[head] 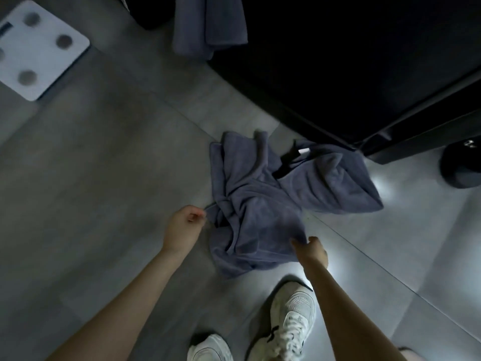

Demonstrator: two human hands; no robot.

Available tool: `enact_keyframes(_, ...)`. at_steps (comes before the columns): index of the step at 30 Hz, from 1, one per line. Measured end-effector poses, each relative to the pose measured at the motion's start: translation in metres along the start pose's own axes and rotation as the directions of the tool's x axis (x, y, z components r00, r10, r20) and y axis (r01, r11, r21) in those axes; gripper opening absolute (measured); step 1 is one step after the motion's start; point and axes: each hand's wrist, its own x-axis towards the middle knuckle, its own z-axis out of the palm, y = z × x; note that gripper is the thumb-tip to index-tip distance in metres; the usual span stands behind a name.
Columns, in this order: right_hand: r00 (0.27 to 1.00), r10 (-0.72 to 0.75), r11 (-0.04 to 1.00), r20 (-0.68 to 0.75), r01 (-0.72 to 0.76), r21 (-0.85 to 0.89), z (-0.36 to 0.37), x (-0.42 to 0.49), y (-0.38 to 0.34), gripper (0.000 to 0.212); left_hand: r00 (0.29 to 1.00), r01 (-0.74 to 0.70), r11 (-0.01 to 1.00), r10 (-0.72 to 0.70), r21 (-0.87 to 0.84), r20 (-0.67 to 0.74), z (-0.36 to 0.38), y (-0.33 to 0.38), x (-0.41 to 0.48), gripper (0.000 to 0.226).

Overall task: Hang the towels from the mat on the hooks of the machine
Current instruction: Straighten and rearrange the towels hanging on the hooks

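Observation:
A crumpled blue-grey towel [250, 204] lies in a heap on the grey tiled floor, and a second blue-grey towel [335, 183] lies against its right side. My left hand [183, 227] pinches a thin loop at the heap's left edge. My right hand [311, 250] grips the heap's lower right edge. Another blue-grey towel [208, 24] hangs at the top, against the black machine [351, 61]. No hook is visible.
A white bathroom scale [36, 48] lies on the floor at the top left. A dark round object [460, 165] stands at the right edge. My two white sneakers [291, 324] stand just below the towels.

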Motion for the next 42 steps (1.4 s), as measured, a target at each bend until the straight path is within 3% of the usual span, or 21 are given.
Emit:
enact_keyframes(6, 0.997, 0.029, 0.996, -0.076, -0.036, -0.083, 0.025, 0.013, 0.008, 0.038, 0.997, 0.071, 0.997, -0.071, 0.015, 0.032, 0.013, -0.032, 0.006, 0.017)
enact_keyframes(11, 0.963, -0.207, 0.967, -0.172, 0.228, 0.115, -0.011, -0.049, -0.016, 0.014, 0.992, 0.086, 0.995, -0.089, 0.045, 0.087, -0.005, -0.011, -0.029, 0.019)
enact_keyframes(15, 0.879, -0.424, 0.898, -0.22, 0.439, 0.025, -0.068, -0.124, -0.048, 0.004, 0.996, 0.027, 0.998, -0.031, 0.054, 0.083, -0.038, 0.036, -0.066, 0.022)
enact_keyframes(20, 0.716, -0.689, 0.723, -0.116, 0.667, -0.18, -0.17, -0.231, -0.094, 0.011, 0.982, -0.174, 0.981, 0.166, 0.091, 0.092, -0.102, 0.124, -0.115, 0.024)
enact_keyframes(22, 0.632, -0.775, 0.609, -0.013, 0.741, -0.284, -0.22, -0.28, -0.111, 0.016, 0.929, -0.363, 0.922, 0.349, 0.132, 0.119, -0.137, 0.167, -0.138, 0.039)
enact_keyframes(25, 0.504, -0.842, 0.417, 0.192, 0.833, -0.363, -0.301, -0.362, -0.131, 0.036, 0.781, -0.62, 0.752, 0.565, 0.222, 0.267, -0.199, 0.247, -0.184, 0.064)
enact_keyframes(27, 0.454, -0.83, 0.349, 0.324, 0.876, -0.333, -0.358, -0.421, -0.141, 0.037, 0.704, -0.696, 0.673, 0.573, 0.249, 0.419, -0.237, 0.298, -0.22, 0.075)
enact_keyframes(30, 0.432, -0.82, 0.344, 0.376, 0.896, -0.279, -0.434, -0.505, -0.155, 0.01, 0.595, -0.751, 0.641, 0.557, 0.157, 0.579, -0.287, 0.36, -0.277, 0.085)
enact_keyframes(32, 0.471, -0.835, 0.448, 0.286, 0.882, -0.147, -0.471, -0.556, -0.16, 0.014, 0.594, -0.767, 0.627, 0.614, 0.136, 0.52, -0.319, 0.393, -0.317, 0.086)
enact_keyframes(33, 0.513, -0.832, 0.516, 0.21, 0.855, -0.047, -0.485, -0.577, -0.16, 0.012, 0.613, -0.782, 0.6, 0.689, 0.171, 0.386, -0.335, 0.407, -0.338, 0.08)
enact_keyframes(35, 0.598, -0.798, 0.602, 0.076, 0.781, 0.166, -0.508, -0.613, -0.162, 0.01, 0.608, -0.773, 0.6, 0.794, 0.207, -0.032, -0.365, 0.428, -0.377, 0.052)
enact_keyframes(37, 0.652, -0.757, 0.611, -0.04, 0.728, 0.311, -0.526, -0.644, -0.169, 0.014, 0.606, -0.752, 0.652, 0.743, 0.101, -0.285, -0.394, 0.442, -0.413, 0.024)
enact_keyframes(39, 0.686, -0.721, 0.593, -0.101, 0.686, 0.422, -0.541, -0.674, -0.178, 0.022, 0.675, -0.714, 0.7, 0.689, 0.0, -0.265, -0.418, 0.452, -0.443, 0.022)
enact_keyframes(42, 0.72, -0.686, 0.547, -0.106, 0.607, 0.576, -0.559, -0.71, -0.194, 0.02, 0.756, -0.653, 0.757, 0.65, -0.028, -0.081, -0.445, 0.466, -0.478, 0.033)
